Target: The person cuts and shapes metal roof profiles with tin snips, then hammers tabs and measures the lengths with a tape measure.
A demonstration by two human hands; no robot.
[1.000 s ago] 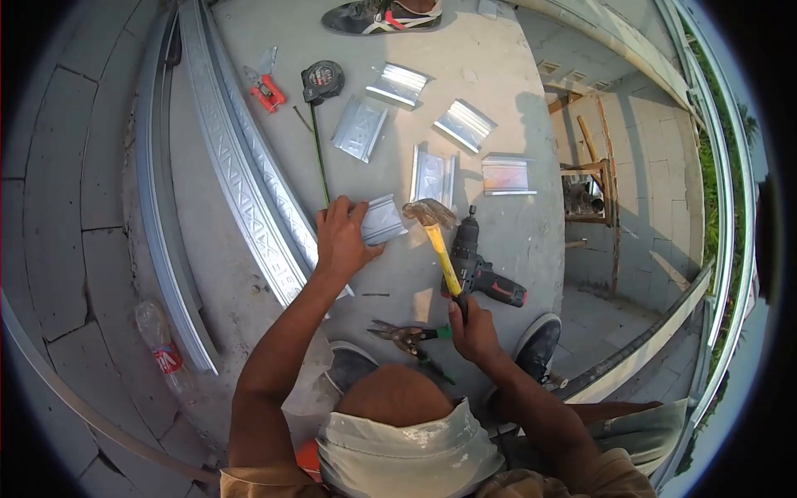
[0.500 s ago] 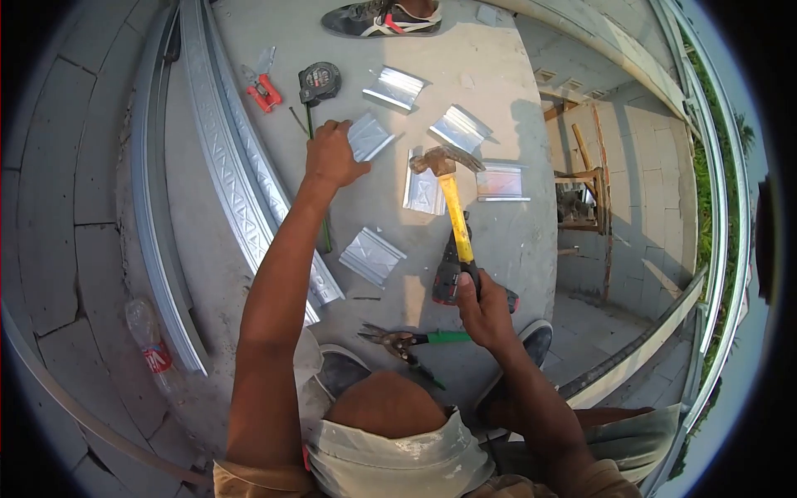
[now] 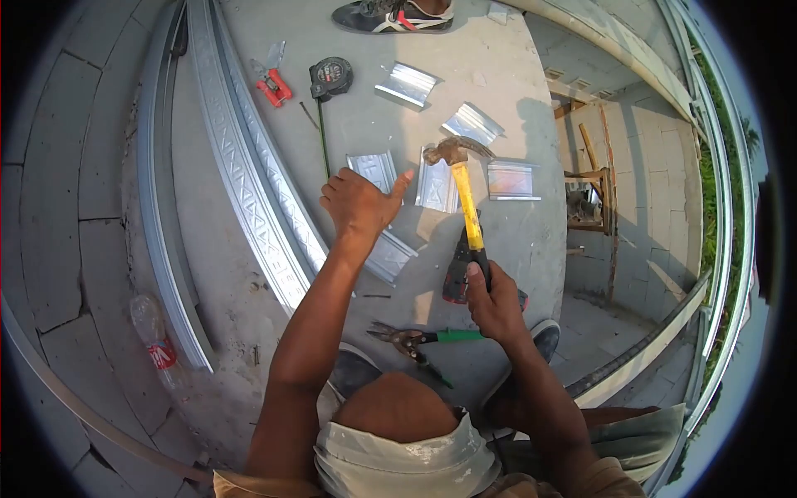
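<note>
My right hand (image 3: pixel 496 305) is wrapped round the dark grip of a claw hammer (image 3: pixel 465 195) with a yellow handle. The hammer's head hides part of a short metal channel piece (image 3: pixel 433 187) beneath. Thumb spread to the right, my left hand (image 3: pixel 359 203) is open over another cut channel piece (image 3: pixel 371 168) and partly covers it. Just below this hand lies a further channel piece (image 3: pixel 392 259), also partly hidden by it. More pieces rest to the right and above, among them one channel piece (image 3: pixel 513 180) with a pinkish sheen.
A tape measure (image 3: pixel 331 77) has its green blade pulled out. Red-handled pliers (image 3: pixel 272 86) lie to its left. Long metal channels (image 3: pixel 237 166) run along the left. Tin snips (image 3: pixel 407 338) and a dark power tool (image 3: pixel 457 278) are near my feet. A person's shoe (image 3: pixel 394 17) is at the top.
My left hand has moved down and right, its thumb spreading outward. The channel piece near it has turned and shifted lower. The right hand still holds the hammer, with the view slightly shifted.
</note>
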